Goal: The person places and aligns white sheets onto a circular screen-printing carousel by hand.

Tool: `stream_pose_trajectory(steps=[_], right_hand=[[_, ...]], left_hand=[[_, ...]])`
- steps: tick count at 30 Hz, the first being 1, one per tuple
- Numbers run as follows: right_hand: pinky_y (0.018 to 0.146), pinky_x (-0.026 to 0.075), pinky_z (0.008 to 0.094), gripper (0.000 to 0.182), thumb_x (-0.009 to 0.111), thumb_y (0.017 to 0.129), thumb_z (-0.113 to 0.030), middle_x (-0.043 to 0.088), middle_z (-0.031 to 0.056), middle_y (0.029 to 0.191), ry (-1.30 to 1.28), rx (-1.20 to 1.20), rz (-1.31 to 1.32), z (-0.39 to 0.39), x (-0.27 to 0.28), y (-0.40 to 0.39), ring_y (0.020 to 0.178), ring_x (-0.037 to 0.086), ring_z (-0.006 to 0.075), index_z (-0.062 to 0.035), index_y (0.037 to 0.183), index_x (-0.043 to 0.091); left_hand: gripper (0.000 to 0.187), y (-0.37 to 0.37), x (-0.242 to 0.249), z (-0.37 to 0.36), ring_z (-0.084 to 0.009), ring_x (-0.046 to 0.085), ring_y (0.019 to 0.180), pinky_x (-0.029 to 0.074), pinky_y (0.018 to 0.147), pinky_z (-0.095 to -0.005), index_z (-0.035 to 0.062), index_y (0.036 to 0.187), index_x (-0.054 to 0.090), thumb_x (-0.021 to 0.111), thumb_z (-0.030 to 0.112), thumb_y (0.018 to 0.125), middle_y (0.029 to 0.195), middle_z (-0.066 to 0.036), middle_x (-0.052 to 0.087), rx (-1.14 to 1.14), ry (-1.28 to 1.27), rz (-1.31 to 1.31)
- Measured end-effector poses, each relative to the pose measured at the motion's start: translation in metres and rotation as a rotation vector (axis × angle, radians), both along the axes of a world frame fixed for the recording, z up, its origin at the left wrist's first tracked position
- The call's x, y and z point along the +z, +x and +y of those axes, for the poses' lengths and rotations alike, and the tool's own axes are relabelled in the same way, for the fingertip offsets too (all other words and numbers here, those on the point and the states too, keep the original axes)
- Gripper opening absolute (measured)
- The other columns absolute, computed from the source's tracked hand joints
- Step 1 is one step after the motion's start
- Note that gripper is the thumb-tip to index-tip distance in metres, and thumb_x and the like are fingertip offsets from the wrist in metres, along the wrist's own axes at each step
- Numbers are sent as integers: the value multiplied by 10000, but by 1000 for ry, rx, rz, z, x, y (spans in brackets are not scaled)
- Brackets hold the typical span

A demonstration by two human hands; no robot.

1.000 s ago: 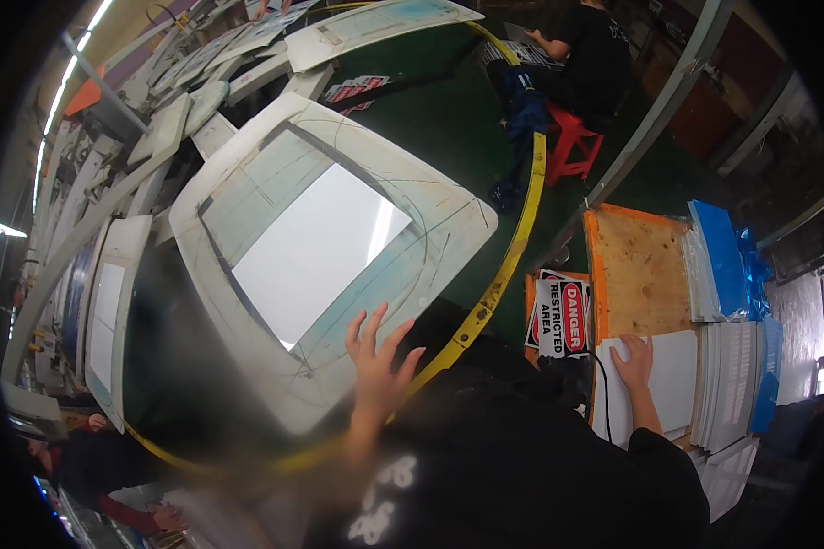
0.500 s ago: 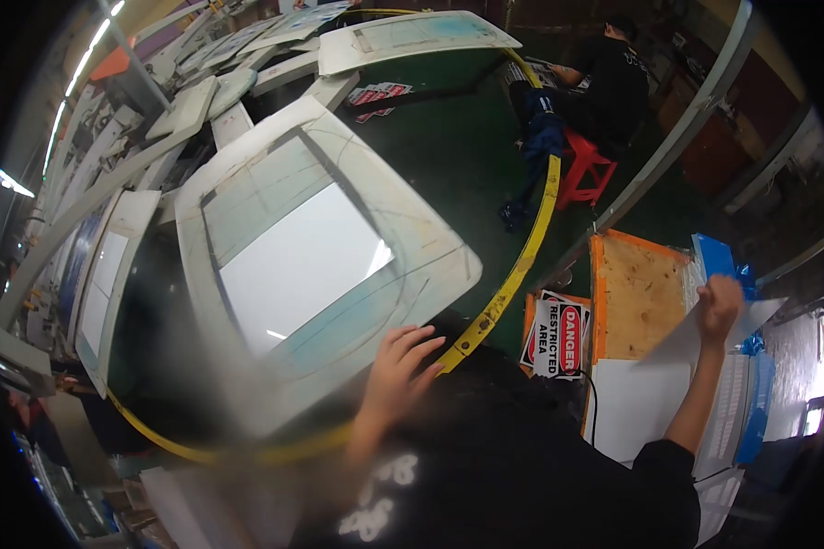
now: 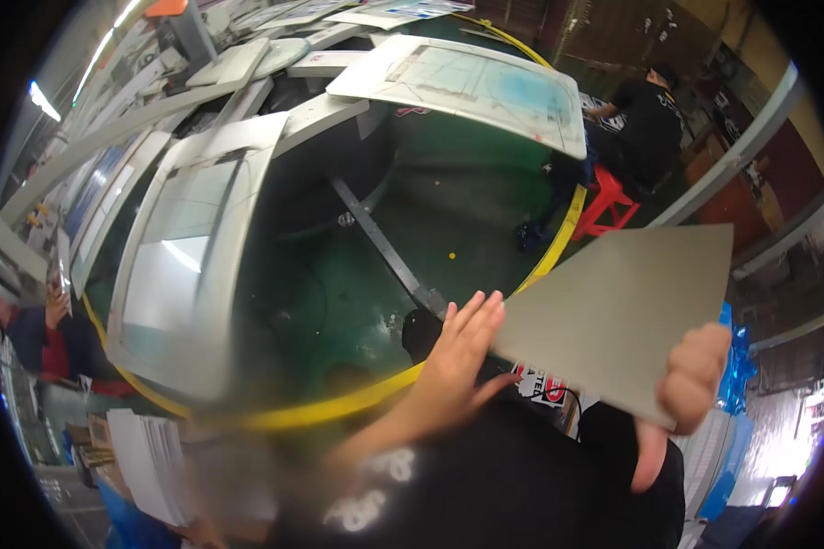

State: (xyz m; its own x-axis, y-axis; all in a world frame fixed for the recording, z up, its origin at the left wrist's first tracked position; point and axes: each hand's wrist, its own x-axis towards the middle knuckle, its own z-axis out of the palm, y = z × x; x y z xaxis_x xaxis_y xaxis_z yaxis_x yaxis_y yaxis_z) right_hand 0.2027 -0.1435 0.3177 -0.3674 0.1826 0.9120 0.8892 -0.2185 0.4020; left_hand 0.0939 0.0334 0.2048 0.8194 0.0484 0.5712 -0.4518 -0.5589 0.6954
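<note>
A grey sheet (image 3: 618,316) is held up above the yellow rail (image 3: 357,403). The right hand (image 3: 691,377) grips the sheet's lower right edge, fingers curled around it. The left hand (image 3: 458,357) lies flat, fingers straight, against its left corner. Beyond the rail a white pallet (image 3: 188,247) tilts (a pale blank on it).

Your right hand (image 3: 693,377) grips the lower edge of a grey sheet (image 3: 618,311), and your left hand (image 3: 458,352) lies flat against its left corner. Beyond the yellow rail (image 3: 339,407) stands a printing pallet (image 3: 471,82); a person (image 3: 645,128) sits on a red stool (image 3: 606,203).
</note>
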Motion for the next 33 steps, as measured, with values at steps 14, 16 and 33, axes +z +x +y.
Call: stream_pose_trajectory(steps=[14, 16, 33], right_hand=[[1037, 218, 449, 984, 407, 754, -779, 322, 131, 1411, 276, -525, 739, 3, -50, 60, 1319, 279, 267, -28, 1375, 273], [1039, 250, 409, 902, 414, 810, -715, 344, 128, 1394, 221, -351, 1072, -17, -92, 79, 1291, 321, 253, -21, 1374, 297], [844, 446, 345, 719, 822, 637, -325, 580, 151, 1108, -365, -300, 1403, 171, -242, 165, 1012, 573, 261, 27, 1167, 489]], left_hand=[[178, -25, -24, 24, -173, 666, 842, 533, 759, -297, -15, 945, 571, 654, -43, 790, 938, -125, 672, 486, -412, -42], [282, -22, -36, 28, -135, 639, 844, 527, 752, -279, -2, 994, 474, 679, -1, 801, 906, -118, 663, 426, -979, -44], [828, -10, -137, 233, -420, 123, 1354, 175, 1078, -510, -33, 1320, 417, 725, 432, 707, 1386, -272, 321, 823, -95, 374]])
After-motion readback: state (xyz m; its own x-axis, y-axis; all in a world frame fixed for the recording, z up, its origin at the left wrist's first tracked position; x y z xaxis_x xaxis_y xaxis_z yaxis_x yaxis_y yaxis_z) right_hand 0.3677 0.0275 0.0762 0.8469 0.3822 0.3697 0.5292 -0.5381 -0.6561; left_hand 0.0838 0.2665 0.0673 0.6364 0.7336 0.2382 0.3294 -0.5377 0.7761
